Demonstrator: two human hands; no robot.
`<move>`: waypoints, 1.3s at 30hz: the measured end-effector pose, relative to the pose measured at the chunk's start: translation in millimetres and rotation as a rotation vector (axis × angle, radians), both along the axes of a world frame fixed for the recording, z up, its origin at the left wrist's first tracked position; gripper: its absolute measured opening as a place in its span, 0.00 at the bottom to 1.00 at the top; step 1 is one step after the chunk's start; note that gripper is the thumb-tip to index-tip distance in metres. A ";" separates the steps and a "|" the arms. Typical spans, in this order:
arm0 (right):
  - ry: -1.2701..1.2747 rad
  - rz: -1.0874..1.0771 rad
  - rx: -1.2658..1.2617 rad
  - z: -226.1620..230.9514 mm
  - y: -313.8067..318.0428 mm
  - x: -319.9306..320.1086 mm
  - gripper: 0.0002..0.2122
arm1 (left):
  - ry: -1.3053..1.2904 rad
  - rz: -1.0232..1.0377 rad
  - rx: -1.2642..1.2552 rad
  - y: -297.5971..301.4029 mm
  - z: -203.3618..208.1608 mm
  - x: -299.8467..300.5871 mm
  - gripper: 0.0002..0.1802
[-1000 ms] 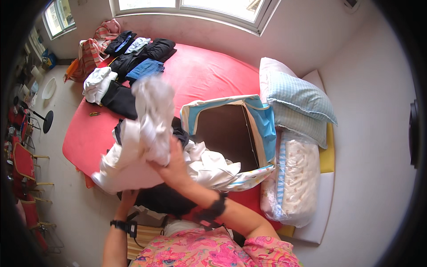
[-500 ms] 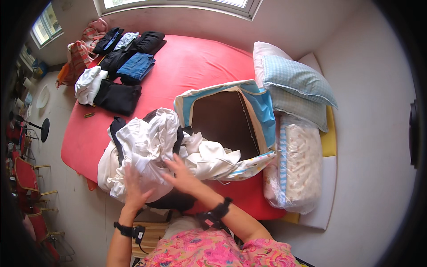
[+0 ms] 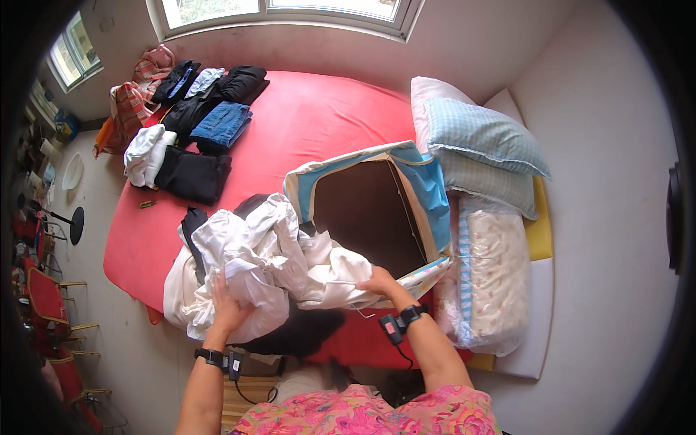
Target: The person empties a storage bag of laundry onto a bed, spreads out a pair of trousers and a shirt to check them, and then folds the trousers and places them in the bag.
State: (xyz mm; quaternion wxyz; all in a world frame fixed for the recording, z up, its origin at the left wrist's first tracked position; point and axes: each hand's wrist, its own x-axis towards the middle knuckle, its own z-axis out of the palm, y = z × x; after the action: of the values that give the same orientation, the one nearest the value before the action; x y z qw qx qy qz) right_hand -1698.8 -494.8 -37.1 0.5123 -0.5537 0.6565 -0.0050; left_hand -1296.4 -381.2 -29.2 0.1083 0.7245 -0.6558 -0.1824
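A loose heap of white clothes (image 3: 250, 250) lies at the near edge of the bed. My left hand (image 3: 230, 308) rests against its near side, fingers stretched out and thumb apart. Farther right, a cream-white cloth (image 3: 330, 264) trails from the heap over the near-left side of a fabric storage box (image 3: 433, 188). My right hand (image 3: 378, 281) is closed on the right end of that cloth, its fingertips partly hidden. The box is blue and white, uncovered, with a dark brown inside. Black fabric (image 3: 301, 330) shows beneath the heap's near side.
Folded dark clothes (image 3: 194, 174) and folded jeans (image 3: 221, 125) lie on the red bed sheet (image 3: 319, 109) at far left. Pillows (image 3: 486, 134) and a plastic-wrapped quilt (image 3: 496, 272) are stacked along the right. Red chairs (image 3: 47, 297) stand on the floor at left.
My right hand has moved right from the white heap to the cream-white cloth's end by the box and closed on it. My left hand stays at the heap, slightly shifted.
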 end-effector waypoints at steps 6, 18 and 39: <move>-0.411 -0.044 -0.194 121.4 26.2 15.5 0.19 | 0.114 0.039 0.015 -3.5 31.3 -4.9 0.58; -0.622 0.182 -0.618 115.1 88.6 240.0 0.24 | 0.576 0.089 -0.132 15.5 62.3 32.8 0.32; -0.612 0.175 -0.245 66.5 54.8 156.8 0.12 | 0.085 -0.281 -0.306 -39.3 74.0 -47.6 0.35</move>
State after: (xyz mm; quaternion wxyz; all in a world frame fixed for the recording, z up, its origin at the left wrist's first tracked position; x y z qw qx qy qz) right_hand -1542.0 -440.0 29.4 0.6137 -0.6382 0.4166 -0.2059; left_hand -1344.0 -420.6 44.7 0.2181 0.5927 -0.7653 -0.1242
